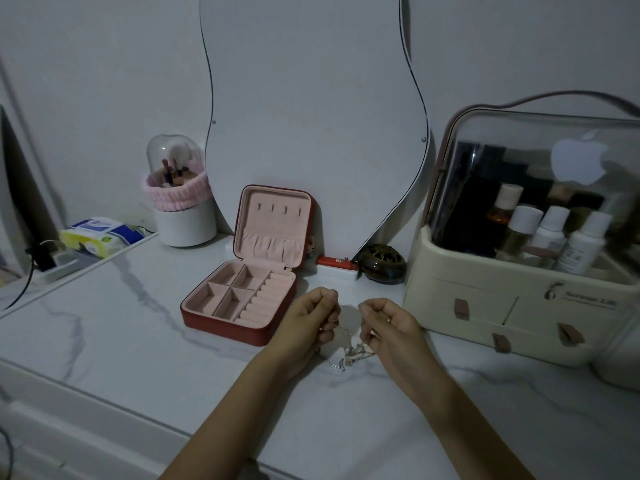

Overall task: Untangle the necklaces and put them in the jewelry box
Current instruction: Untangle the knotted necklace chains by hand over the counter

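Observation:
A red jewelry box (pixel 225 327) with a pink lining stands open on the marble tabletop, its lid upright and its compartments bare. Just right of it, my left hand (pixel 311 320) and my right hand (pixel 391 323) face each other with curled fingers, each pinching thin silver chain. The tangled necklaces (pixel 349 355) hang between the two hands in a knotted clump, and a loose chain end trails on the table below. Fine strands run up from the clump to the fingertips of both hands.
A wavy mirror (pixel 311 116) leans on the wall behind the box. A cream cosmetics organizer (pixel 519 306) with bottles fills the right side. A brush holder with a pink band (pixel 180 209) stands at back left, beside tissue packs (pixel 100 235). A dark round holder (pixel 381 263) sits by the mirror.

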